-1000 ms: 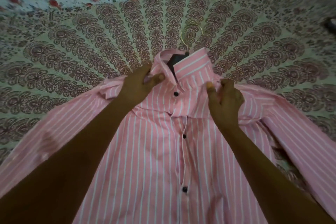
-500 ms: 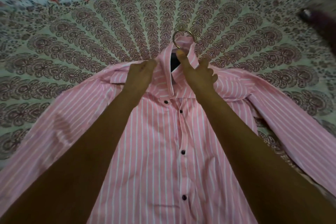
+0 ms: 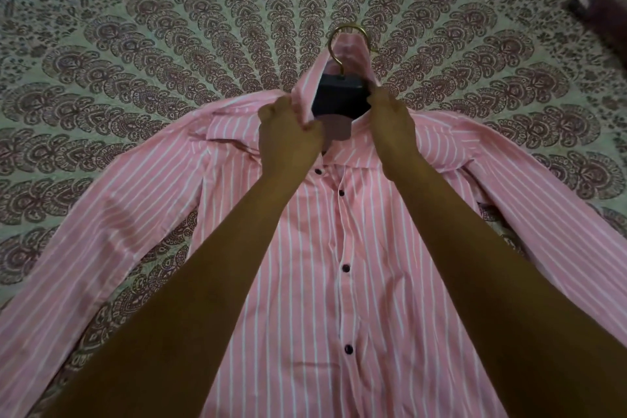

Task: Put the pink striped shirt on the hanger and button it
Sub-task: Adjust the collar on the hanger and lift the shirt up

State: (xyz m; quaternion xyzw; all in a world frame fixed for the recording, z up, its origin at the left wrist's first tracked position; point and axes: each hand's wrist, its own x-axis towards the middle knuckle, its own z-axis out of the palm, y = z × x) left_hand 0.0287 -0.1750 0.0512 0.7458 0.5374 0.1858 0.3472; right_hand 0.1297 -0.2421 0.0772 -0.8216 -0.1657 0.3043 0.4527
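Collar [image 3: 307, 92] now spread – both hands [image 3: 288, 142] gripping

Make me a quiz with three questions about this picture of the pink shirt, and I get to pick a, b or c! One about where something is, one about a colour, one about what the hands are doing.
1. Where does the gold metal hook of the hanger poke out?
a) from a sleeve
b) from the collar at the top
c) from the bottom hem

2. What colour are the small round buttons on the pink striped shirt?
a) dark
b) white
c) yellow

3. What are the two hands doing?
a) lying flat on the patterned bedsheet
b) pulling a sleeve
c) holding the collar on each side

Answers:
1 b, the hook curves out above the collar.
2 a, they look nearly black against the pink.
3 c, the left hand pinches the left collar edge and the right hand grips the right side, by the black hanger body.
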